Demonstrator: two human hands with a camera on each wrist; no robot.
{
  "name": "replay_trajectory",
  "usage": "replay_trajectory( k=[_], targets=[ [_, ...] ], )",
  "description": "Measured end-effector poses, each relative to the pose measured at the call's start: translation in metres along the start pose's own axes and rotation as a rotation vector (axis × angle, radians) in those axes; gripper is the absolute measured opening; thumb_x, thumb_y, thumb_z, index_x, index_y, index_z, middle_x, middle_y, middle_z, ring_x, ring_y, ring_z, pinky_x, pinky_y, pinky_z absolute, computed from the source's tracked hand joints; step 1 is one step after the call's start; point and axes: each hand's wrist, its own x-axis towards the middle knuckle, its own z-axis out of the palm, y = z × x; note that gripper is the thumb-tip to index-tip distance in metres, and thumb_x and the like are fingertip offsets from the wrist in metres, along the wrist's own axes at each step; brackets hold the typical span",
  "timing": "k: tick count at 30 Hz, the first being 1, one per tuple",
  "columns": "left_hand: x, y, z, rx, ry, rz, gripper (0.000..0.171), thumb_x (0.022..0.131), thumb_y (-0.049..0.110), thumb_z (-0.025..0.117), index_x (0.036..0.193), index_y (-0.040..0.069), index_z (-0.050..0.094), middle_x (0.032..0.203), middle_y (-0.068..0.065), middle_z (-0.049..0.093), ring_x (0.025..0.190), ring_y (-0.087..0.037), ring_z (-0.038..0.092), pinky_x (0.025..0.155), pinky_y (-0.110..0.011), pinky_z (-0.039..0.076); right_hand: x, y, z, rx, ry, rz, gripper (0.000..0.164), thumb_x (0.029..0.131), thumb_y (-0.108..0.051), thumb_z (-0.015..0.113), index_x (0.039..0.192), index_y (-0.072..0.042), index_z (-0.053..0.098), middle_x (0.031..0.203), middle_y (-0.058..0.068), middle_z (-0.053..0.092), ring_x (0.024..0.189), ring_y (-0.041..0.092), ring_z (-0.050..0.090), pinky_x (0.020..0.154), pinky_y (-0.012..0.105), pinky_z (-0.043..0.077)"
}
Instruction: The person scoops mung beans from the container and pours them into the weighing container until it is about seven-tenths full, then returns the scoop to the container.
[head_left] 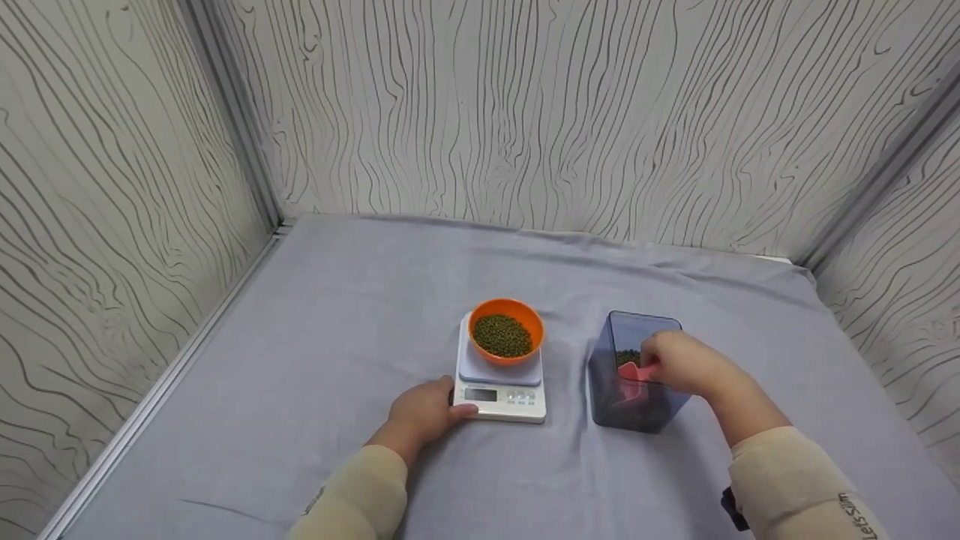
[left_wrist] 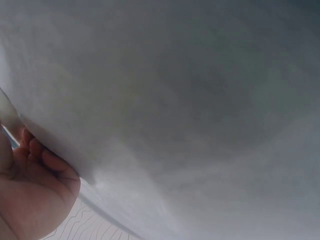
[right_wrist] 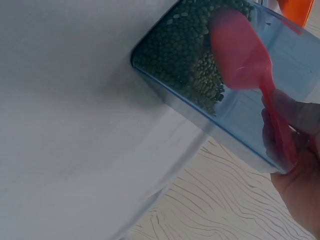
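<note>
A white kitchen scale [head_left: 491,411] carries an orange bowl [head_left: 535,321] partly filled with small green beans [head_left: 502,335]. At the scale's front left corner, my left hand [head_left: 424,411] holds its edge, thumb on the front; in the left wrist view the fingers [left_wrist: 52,162] are curled and the scale is not recognisable. To the right stands a clear bluish container [head_left: 611,401]. My right hand [head_left: 684,364] reaches into it and grips a pink scoop [right_wrist: 240,55] by the handle. The scoop's head is by the green beans [right_wrist: 172,50] at the container's bottom.
A grey cloth [head_left: 337,315] with some wrinkles covers the table. Wood-grain patterned panels [head_left: 480,112] wall it in at the back and both sides, with grey metal posts [head_left: 232,112] at the corners.
</note>
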Motion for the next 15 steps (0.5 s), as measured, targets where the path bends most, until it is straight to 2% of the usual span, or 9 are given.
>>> replay_trajectory(
  k=[4,11,15],
  targets=[
    [-0.0006,0.0012,-0.0013,0.000,0.003,0.000,0.045,0.079,0.054,0.060,0.095,0.011,0.056,0.083,-0.006,0.061,0.077,-0.024,0.057,0.071,-0.043,0.045,0.0018,0.0006,0.0024,0.006,0.007,-0.003,0.012,0.074,-0.001,0.066,0.066,-0.007,0.058,0.061,-0.002,0.049,0.059,0.013,0.042,0.055,0.031,0.038],
    [-0.0007,0.0017,-0.0019,0.016,0.008,-0.004,0.043,0.079,0.054,0.060,0.093,0.014,0.055,0.086,-0.005,0.061,0.081,-0.025,0.058,0.072,-0.043,0.044,0.0011,0.0047,0.0071,-0.014,0.086,-0.073,0.012,0.071,0.000,0.068,0.067,-0.006,0.058,0.064,-0.001,0.051,0.061,0.013,0.043,0.058,0.033,0.039],
    [0.0003,0.0018,-0.0008,0.019,-0.003,-0.009,0.044,0.079,0.055,0.059,0.094,0.013,0.056,0.086,-0.005,0.061,0.080,-0.024,0.057,0.072,-0.043,0.044,-0.0006,0.0053,0.0064,-0.007,0.072,-0.055,0.010,0.072,0.000,0.066,0.069,-0.006,0.059,0.066,-0.001,0.051,0.063,0.013,0.043,0.059,0.034,0.040]
  ],
)
